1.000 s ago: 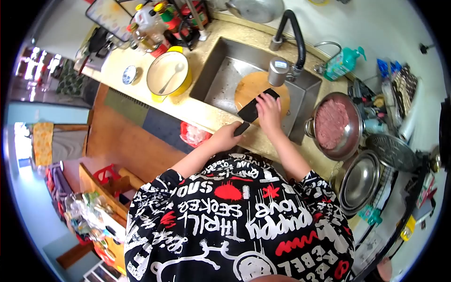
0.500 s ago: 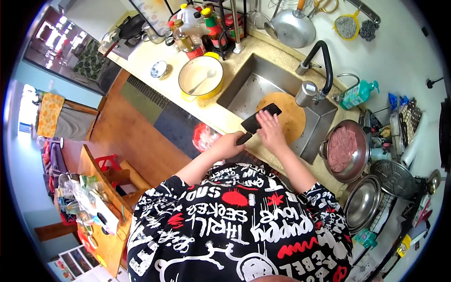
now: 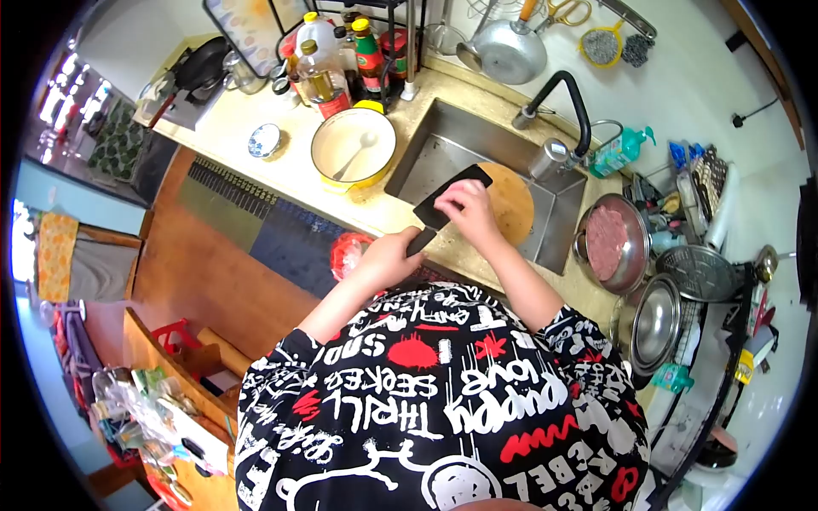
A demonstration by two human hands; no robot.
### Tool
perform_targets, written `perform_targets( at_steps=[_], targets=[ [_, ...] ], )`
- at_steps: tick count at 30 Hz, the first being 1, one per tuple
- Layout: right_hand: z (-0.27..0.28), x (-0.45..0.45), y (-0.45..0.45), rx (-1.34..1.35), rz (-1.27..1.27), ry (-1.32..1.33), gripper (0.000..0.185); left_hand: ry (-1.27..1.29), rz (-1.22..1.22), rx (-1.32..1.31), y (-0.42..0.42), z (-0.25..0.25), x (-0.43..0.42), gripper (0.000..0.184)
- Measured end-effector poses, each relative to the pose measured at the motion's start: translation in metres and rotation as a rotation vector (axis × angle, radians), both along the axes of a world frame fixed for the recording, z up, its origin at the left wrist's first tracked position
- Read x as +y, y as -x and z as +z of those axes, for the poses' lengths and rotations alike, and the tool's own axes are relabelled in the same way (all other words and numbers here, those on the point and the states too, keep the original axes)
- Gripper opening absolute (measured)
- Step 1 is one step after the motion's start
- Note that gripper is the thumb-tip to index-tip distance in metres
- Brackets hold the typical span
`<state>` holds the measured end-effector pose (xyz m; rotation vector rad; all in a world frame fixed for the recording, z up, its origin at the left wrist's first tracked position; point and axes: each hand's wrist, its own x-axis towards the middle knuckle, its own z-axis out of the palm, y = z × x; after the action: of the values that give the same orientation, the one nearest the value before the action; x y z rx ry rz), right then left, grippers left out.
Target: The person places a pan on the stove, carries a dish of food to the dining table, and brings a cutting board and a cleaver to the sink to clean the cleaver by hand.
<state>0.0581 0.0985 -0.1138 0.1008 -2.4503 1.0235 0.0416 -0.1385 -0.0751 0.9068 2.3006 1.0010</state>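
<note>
Right hand (image 3: 471,215), flat before, now curled at one cleaver (image 3: 440,193), mid-frame; grip: can't tell. Left hand (image 3: 394,260) grasps handle (image 3: 420,242). One board (image 3: 511,204), one sink (image 3: 433,146).

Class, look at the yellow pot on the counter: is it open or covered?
Open: nothing covers the yellow pot, and a spoon shows inside it.

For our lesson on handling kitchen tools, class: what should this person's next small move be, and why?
Perhaps draw the right hand along the flat of the cleaver toward its far end, because its curled fingers are over the blade while the left hand grips the handle. The round wooden board lies in the sink beyond.
</note>
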Motion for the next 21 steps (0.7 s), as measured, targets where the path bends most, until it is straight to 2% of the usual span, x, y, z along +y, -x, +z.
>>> perform_targets(
  at_steps=[2, 3, 5, 11, 15, 21],
  targets=[
    [-0.002, 0.012, 0.008, -0.035, -0.175, 0.006, 0.010, 0.001, -0.010, -0.006, 0.001, 0.000, -0.004, 0.038],
    [0.000, 0.018, 0.011, 0.013, -0.271, -0.074, 0.008, 0.005, -0.008, -0.013, 0.000, 0.002, -0.005, 0.039],
    [-0.001, 0.022, 0.007, -0.037, -0.268, -0.104, 0.008, 0.016, -0.005, -0.024, -0.001, 0.005, -0.007, 0.040],
    [0.005, -0.029, -0.010, 0.025, -0.023, -0.065, 0.007, 0.038, -0.004, 0.025, 0.003, -0.001, -0.007, 0.043],
    [0.007, 0.016, 0.005, 0.027, -0.293, -0.138, 0.006, 0.002, -0.002, 0.067, 0.003, 0.000, -0.010, 0.043],
    [0.018, -0.028, -0.008, 0.046, 0.068, -0.052, 0.008, 0.017, 0.000, 0.079, 0.007, 0.009, -0.004, 0.042]
  ],
)
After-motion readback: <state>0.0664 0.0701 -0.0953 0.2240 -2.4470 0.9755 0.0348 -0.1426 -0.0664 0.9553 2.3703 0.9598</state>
